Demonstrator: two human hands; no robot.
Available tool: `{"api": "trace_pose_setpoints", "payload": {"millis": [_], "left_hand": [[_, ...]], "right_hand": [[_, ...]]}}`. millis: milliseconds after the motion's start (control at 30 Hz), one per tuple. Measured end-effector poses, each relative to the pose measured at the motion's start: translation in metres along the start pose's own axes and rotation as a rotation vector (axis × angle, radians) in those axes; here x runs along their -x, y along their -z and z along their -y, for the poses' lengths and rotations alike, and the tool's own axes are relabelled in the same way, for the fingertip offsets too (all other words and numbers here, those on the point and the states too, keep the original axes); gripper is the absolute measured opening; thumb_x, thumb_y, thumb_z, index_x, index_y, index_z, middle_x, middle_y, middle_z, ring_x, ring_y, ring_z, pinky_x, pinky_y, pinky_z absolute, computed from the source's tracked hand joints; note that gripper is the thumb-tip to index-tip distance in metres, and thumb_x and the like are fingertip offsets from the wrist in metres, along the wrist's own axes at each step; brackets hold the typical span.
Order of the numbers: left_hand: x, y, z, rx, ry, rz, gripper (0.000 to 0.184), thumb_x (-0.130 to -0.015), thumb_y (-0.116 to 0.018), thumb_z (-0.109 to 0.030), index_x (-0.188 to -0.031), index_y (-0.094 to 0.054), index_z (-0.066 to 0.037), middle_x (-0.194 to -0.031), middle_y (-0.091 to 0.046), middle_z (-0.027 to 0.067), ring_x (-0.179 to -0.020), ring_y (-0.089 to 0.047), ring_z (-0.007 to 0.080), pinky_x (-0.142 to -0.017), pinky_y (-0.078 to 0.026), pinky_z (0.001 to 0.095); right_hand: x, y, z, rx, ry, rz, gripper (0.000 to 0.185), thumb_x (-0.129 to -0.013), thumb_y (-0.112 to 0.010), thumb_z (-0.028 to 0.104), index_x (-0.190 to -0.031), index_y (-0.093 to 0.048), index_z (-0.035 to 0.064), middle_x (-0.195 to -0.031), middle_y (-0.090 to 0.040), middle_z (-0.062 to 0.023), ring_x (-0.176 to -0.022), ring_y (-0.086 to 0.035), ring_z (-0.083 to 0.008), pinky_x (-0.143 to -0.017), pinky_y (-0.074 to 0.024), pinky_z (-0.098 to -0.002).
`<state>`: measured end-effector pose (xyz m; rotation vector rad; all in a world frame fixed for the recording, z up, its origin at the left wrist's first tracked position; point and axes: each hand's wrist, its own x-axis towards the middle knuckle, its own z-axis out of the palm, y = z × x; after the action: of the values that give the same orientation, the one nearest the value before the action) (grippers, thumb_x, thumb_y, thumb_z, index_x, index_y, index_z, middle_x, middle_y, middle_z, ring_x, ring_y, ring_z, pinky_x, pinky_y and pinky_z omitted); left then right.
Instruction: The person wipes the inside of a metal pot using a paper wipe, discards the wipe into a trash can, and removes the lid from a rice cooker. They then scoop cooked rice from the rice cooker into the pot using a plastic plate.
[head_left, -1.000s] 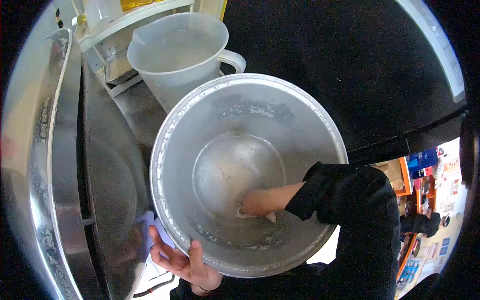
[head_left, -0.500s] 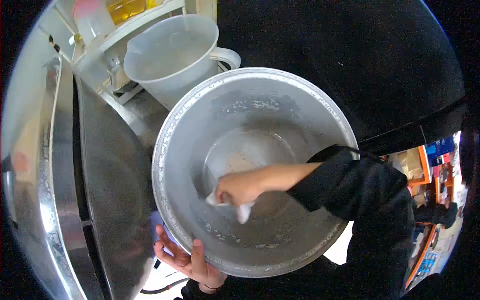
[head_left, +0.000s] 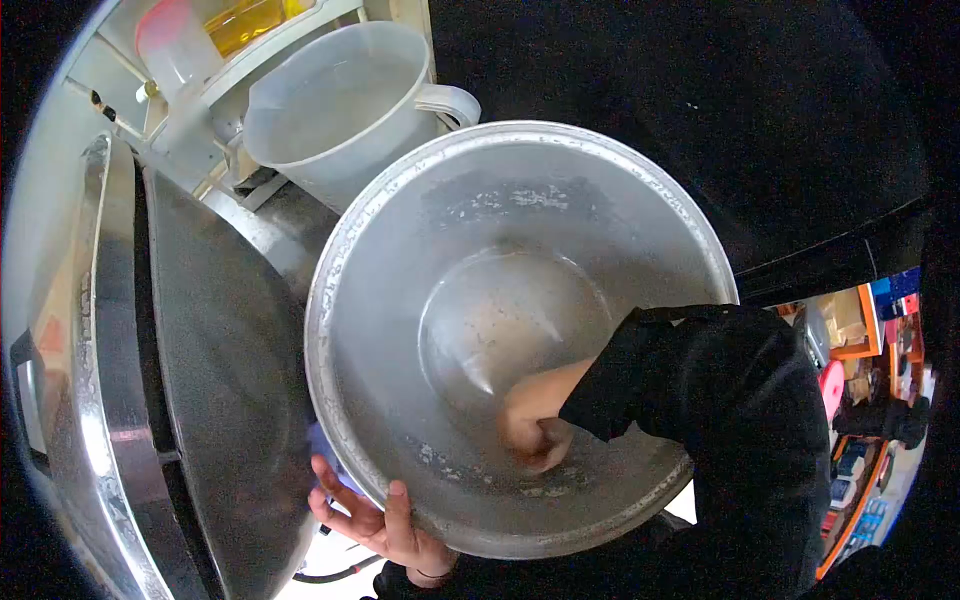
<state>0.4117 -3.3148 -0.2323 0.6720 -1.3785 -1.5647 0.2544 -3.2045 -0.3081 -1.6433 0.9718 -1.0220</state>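
A large round grey metal pot [head_left: 375,300] fills the middle of the view with its opening facing me. Its inner wall has pale worn patches, and its bottom shines wet. My left hand [head_left: 385,525] holds the pot's lower left rim, thumb at the edge and fingers spread along the outside. Deep in the pot, my right hand [head_left: 535,430] is curled against the lower wall, with the black sleeve reaching over the right rim. The white cloth seen in that hand earlier is now hidden beneath it.
A big translucent measuring jug [head_left: 340,110] stands behind the pot's upper left. A pink-topped container [head_left: 175,45] and yellow liquid [head_left: 240,28] sit on a shelf. A dark metal surface [head_left: 220,380] borders the left. Orange shelving [head_left: 850,500] and a person [head_left: 890,422] appear far right.
My right hand has moved right and down inside the pot, and the white cloth has gone out of sight. My left hand has stayed at the rim; the pot has shifted slightly.
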Motion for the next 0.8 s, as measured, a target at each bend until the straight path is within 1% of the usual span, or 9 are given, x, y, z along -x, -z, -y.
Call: {"api": "trace_pose_setpoints", "payload": {"millis": [67, 167, 467, 500, 567, 633, 700, 767, 800], "left_hand": [[0.0, -0.003, -0.001, 0.044, 0.022, -0.016, 0.064, -0.062, -0.053, 0.002, -0.119, -0.025, -0.01, -0.126, -0.028, 0.0103, -0.113, -0.03, 0.0247, -0.095, -0.024, 0.0395], [-0.001, -0.002, 0.001, 0.037, -0.028, 0.027, 0.062, -0.063, -0.05, 0.002, -0.119, -0.025, -0.01, -0.126, -0.028, 0.0099, -0.113, -0.03, 0.0254, -0.095, -0.024, 0.0402], [0.002, -0.006, -0.006, 0.035, 0.052, 0.042, 0.055, -0.069, -0.042, 0.002, -0.119, -0.024, -0.008, -0.126, -0.027, 0.0096, -0.113, -0.03, 0.023, -0.095, -0.025, 0.0399], [0.003, -0.007, -0.006, 0.028, 0.05, 0.042, 0.052, -0.069, -0.044, 0.0, -0.118, -0.025, -0.007, -0.124, -0.028, 0.0103, -0.113, -0.029, 0.023, -0.095, -0.024, 0.0396], [0.002, -0.007, -0.008, 0.008, 0.042, 0.048, 0.048, -0.07, -0.049, -0.004, -0.114, -0.028, -0.005, -0.121, -0.029, 0.0119, -0.114, -0.026, 0.0231, -0.094, -0.023, 0.0389], [0.001, -0.007, -0.007, 0.004, 0.022, 0.068, 0.048, -0.07, -0.048, -0.004, -0.114, -0.028, -0.005, -0.121, -0.03, 0.0118, -0.113, -0.027, 0.0221, -0.094, -0.022, 0.038], [0.001, -0.004, -0.007, -0.032, -0.011, 0.093, 0.049, -0.07, -0.048, -0.003, -0.114, -0.028, -0.005, -0.12, -0.031, 0.0115, -0.112, -0.028, 0.0213, -0.094, -0.021, 0.0371], [0.001, -0.006, -0.01, -0.081, -0.046, 0.126, 0.048, -0.069, -0.047, -0.002, -0.114, -0.028, -0.004, -0.12, -0.031, 0.0111, -0.112, -0.029, 0.0207, -0.094, -0.021, 0.0364], [0.002, -0.008, -0.011, -0.059, -0.046, 0.12, 0.048, -0.069, -0.047, -0.001, -0.114, -0.029, -0.004, -0.12, -0.032, 0.0111, -0.111, -0.029, 0.0208, -0.094, -0.021, 0.0359]], "right_hand": [[0.015, 0.025, 0.014, 0.199, -0.024, -0.08, 0.002, -0.053, -0.054, 0.008, -0.054, -0.053, 0.0082, -0.055, -0.051, -0.0047, -0.05, -0.046, -0.0184, -0.044, -0.0344, -0.0341], [-0.039, 0.072, 0.033, 0.207, -1.08, 0.598, 0.008, -0.052, -0.057, 0.007, -0.053, -0.05, 0.0041, -0.053, -0.05, -0.005, -0.048, -0.043, -0.0192, -0.045, -0.0347, -0.0312], [0.075, 0.043, 0.239, 0.227, -0.408, -0.756, 0.015, -0.065, -0.045, -0.011, -0.071, -0.051, 0.0014, -0.073, -0.053, -0.0093, -0.068, -0.051, -0.0191, -0.062, -0.0401, -0.0304], [0.104, 0.018, 0.245, 0.234, -0.293, -0.97, 0.01, -0.066, -0.05, -0.006, -0.07, -0.052, 0.0032, -0.077, -0.054, -0.0126, -0.069, -0.052, -0.0217, -0.06, -0.0404, -0.0325], [0.164, -0.055, 0.242, 0.13, -0.121, -1.781, 0.018, -0.071, -0.051, 0.014, -0.087, -0.051, 0.0044, -0.085, -0.055, -0.0133, -0.066, -0.053, -0.0233, -0.06, -0.0439, -0.033], [0.246, -0.109, 0.234, -0.058, -0.132, -2.125, 0.036, -0.077, -0.047, 0.027, -0.106, -0.043, 0.0054, -0.093, -0.052, -0.0128, -0.075, -0.053, -0.0243, -0.065, -0.0464, -0.0378], [0.247, -0.142, 0.226, -0.357, 0.103, -1.922, 0.041, -0.074, -0.051, 0.02, -0.108, -0.04, 0.0015, -0.098, -0.051, -0.0129, -0.082, -0.052, -0.0225, -0.068, -0.0464, -0.0382], [0.26, -0.181, 0.189, -0.345, 0.162, -2.263, 0.041, -0.071, -0.054, 0.015, -0.106, -0.041, -0.0011, -0.098, -0.051, -0.0119, -0.082, -0.053, -0.0228, -0.068, -0.0465, -0.0364], [0.251, -0.189, 0.176, -0.669, 0.409, -2.438, 0.037, -0.071, -0.05, 0.012, -0.105, -0.042, 0.0007, -0.096, -0.052, -0.0121, -0.079, -0.054, -0.0231, -0.066, -0.0465, -0.0364]]}}
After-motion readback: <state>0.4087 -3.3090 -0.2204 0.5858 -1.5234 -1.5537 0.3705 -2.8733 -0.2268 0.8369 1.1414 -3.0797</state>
